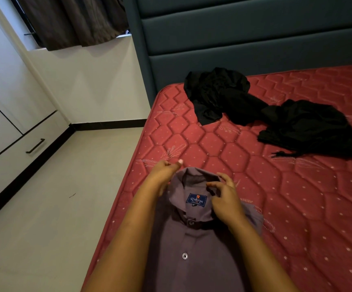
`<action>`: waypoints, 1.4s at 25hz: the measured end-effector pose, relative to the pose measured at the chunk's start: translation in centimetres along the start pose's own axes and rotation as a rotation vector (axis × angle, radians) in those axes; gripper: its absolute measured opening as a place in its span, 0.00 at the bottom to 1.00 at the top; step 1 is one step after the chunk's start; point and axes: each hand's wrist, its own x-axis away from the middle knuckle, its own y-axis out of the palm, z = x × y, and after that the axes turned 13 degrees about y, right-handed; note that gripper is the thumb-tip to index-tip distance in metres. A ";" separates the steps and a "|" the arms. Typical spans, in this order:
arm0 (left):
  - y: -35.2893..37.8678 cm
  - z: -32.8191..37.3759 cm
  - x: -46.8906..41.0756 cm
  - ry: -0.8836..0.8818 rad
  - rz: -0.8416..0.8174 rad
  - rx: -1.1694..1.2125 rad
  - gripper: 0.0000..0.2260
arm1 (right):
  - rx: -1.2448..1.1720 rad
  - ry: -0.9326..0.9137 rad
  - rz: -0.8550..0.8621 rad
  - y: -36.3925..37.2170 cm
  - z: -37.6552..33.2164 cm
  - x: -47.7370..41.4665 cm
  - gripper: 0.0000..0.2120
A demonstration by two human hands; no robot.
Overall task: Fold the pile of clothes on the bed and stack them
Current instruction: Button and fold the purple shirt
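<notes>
Shirt: a grey-purple button shirt [194,245] lies flat on the red mattress [265,175], close to its near left edge, front side up. The collar points away from the person.
Label: a blue tag [196,200] with the word "Ridhiya" shows inside the collar.
Buttons: two buttons show down the front, one just under the collar and one lower.
Left hand: the left hand [164,175] is at the left side of the collar, fingers curled, thumb nail turned upward. I cannot tell if it holds any cloth.
Right hand: the right hand [226,200] is over the right side of the collar, its fingers bent and a little spread. The fingertips are at the collar edge, but I cannot tell if they pinch it.
Black clothes: the black clothes [219,95] lie unfolded farther up the mattress, well apart from the shirt, in two crumpled heaps that join.
Headboard: a dark padded headboard [255,39] stands behind the mattress.
Left of bed: a pale floor [55,207], white cabinets with a black handle [35,146], and a brown curtain [71,20] above.
</notes>
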 end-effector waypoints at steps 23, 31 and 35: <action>1.2 -4.5 2.6 -0.096 0.037 0.524 0.26 | -0.404 0.336 -0.147 0.2 0.5 0.2 0.29; 2.1 -4.6 2.7 0.641 0.004 -0.808 0.18 | -0.254 0.065 -0.066 0.2 0.1 0.3 0.22; 1.5 -3.9 0.0 0.734 -0.151 -0.983 0.11 | 0.176 -0.116 -0.090 0.3 0.6 0.4 0.26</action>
